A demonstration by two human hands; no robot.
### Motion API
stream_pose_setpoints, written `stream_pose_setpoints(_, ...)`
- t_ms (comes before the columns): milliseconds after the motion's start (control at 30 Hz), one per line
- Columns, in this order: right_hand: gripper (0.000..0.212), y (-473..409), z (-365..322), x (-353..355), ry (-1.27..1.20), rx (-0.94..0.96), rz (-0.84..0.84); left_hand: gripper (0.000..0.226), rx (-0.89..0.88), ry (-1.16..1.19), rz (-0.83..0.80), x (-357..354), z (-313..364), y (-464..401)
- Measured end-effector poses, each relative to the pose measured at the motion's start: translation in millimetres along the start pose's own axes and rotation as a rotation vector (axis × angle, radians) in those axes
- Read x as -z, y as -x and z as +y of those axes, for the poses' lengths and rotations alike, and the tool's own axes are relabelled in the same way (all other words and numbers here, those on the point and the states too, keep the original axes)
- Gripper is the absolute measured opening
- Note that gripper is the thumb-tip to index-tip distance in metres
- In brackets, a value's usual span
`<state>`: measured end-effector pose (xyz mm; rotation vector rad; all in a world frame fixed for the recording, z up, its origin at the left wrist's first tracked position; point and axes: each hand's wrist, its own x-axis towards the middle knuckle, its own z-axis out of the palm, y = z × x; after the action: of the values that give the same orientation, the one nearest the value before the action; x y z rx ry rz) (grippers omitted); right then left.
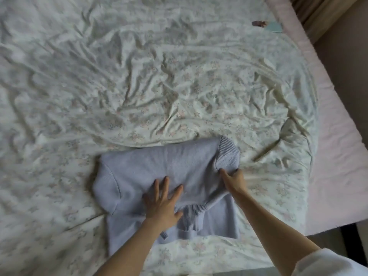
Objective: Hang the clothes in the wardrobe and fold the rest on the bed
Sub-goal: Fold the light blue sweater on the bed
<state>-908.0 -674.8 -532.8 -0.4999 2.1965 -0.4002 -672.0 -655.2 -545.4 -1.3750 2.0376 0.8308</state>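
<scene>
From the head view, a lilac sweater [159,176] lies partly folded on the near part of the bed [139,76], on a crumpled floral sheet [199,96]. It looks like a soft, limp knit, light to lift and apt to sag or slide out of its folds, so it is probably best handled by its firmer ribbed parts, the cuff and hem, and pressed flat after each fold. One ribbed cuff [188,216] lies across the near middle of the sweater, and a ribbed band [227,154] sits at its far right corner. The left hand [161,202] rests palm down on the middle of the sweater, fingers [166,184] straight and spread, pressing the cloth and grasping nothing. The right hand [233,181] is at the right edge just beneath the ribbed band, its fingers curled into the fabric and apparently pinching a fold there; motion blur hides how much cloth it has. Far right on the bed, well apart from the sweater, lie a small brown thing [258,23] and a pale blue thing [275,27], both too blurred to identify.
</scene>
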Motion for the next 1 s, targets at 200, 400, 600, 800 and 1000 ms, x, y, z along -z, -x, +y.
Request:
stream_pose_setpoints(200, 0.022, 42.4, -16.3, -19.5, 0.048, 0.248, 0.113, 0.059, -0.068, 0.209, -0.011, 28.9, -17.5, -10.1)
stream_pose_setpoints(400, 0.046, 107.0, -64.0, -49.9, 0.286, 0.809, 0.011, 0.030, 0.196, 1.672, -0.071, 80.2, -61.2, 2.8)
stream_pose_setpoints(600, 0.048, 167.8, -99.6, -126.9, 0.312, 1.040, -0.394, 0.062, 0.204, 2.093, 0.068, 82.5, -160.3, 30.3)
stream_pose_setpoints(800, 0.043, 182.7, -97.7, -167.4, 0.306, 0.864, -0.740, 0.058, 0.272, 2.157, 0.115, 60.3, -193.3, 52.2)
stream_pose_setpoints(1000, 0.032, 153.2, -71.4, -153.3, 0.581, 0.758, -0.549, 0.056, 0.423, 1.429, 0.733, 59.5, -167.7, 48.3)
